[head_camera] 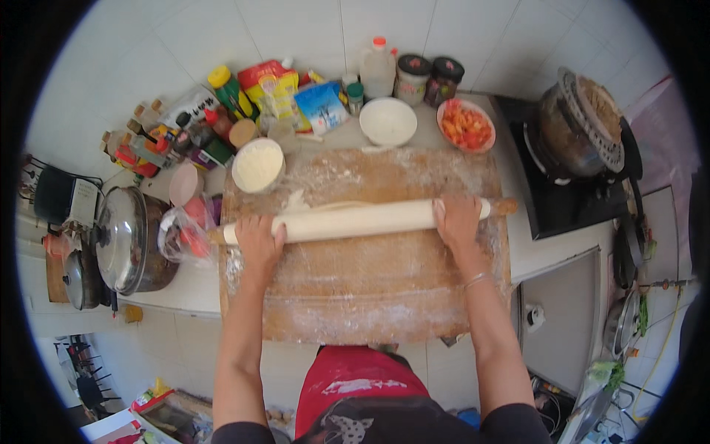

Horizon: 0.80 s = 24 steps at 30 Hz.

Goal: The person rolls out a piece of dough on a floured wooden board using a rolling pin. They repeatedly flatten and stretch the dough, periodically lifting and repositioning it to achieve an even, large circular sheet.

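Note:
A long wooden rolling pin (506, 207) lies across a floured wooden board (366, 272), with a pale sheet of dough (355, 221) wrapped around most of its length. Toward its left end, my left hand (259, 238) grips the dough-covered pin, thumb on the near side. My right hand (459, 219) holds the roll near the other end in the same way. Both tapered wooden ends stick out past the dough. A thin edge of dough shows just behind the roll. Dry flour is smeared over the board.
Behind the board stand a bowl of flour (258, 165), a white bowl (388, 121) and a bowl of chopped tomatoes (466, 126). Bottles and seasoning bags line the wall. A large lidded pot (125, 241) is at left; another pot (577, 125) sits on the black cooktop (560, 205).

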{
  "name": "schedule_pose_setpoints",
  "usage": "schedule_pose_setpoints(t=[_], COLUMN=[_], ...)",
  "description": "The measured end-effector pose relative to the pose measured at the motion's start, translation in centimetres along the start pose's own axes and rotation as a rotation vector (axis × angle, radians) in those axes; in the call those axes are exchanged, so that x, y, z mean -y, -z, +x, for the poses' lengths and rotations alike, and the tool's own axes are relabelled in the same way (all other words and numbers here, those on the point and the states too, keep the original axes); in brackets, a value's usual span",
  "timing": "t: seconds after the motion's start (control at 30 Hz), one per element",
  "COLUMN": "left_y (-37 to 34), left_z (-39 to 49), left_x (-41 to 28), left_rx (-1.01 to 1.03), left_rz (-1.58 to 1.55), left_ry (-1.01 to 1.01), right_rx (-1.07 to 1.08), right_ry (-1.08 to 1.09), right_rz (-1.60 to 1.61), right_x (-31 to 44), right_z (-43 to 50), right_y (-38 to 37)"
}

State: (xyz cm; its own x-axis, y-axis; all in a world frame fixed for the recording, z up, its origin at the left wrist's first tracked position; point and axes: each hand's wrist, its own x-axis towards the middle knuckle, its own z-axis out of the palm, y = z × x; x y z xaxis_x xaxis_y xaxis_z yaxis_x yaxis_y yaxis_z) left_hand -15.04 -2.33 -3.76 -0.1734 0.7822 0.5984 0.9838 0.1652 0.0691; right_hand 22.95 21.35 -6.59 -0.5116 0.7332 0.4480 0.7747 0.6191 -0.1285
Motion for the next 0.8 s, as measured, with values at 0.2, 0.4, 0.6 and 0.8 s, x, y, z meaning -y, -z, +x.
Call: schedule_pose_setpoints(t=[0.2, 0.4, 0.6, 0.8], left_y=[5.1, 6.5, 5.1, 5.5], left_z=[-5.0, -6.3, -5.1, -2.2], left_x=[-3.1, -3.7, -2.2, -2.0], left_rx=[0.274, 0.321, -0.146, 0.13], left_rz=[0.039, -0.148, 0.017, -0.071], left_ry=[0.181, 0.256, -0.027, 0.138], right_rx=[0.133, 0.063, -0.066, -0.04], right_ry=[0.023, -0.079, -0.009, -0.078], right_rz=[0.041, 0.171, 0.057, 0.104], right_x=[2.8, 2.2, 0.5, 1.8], right_z=[-6.2, -9.2, -8.5, -5.1], right_y=[7.6, 8.8, 5.4, 7.0])
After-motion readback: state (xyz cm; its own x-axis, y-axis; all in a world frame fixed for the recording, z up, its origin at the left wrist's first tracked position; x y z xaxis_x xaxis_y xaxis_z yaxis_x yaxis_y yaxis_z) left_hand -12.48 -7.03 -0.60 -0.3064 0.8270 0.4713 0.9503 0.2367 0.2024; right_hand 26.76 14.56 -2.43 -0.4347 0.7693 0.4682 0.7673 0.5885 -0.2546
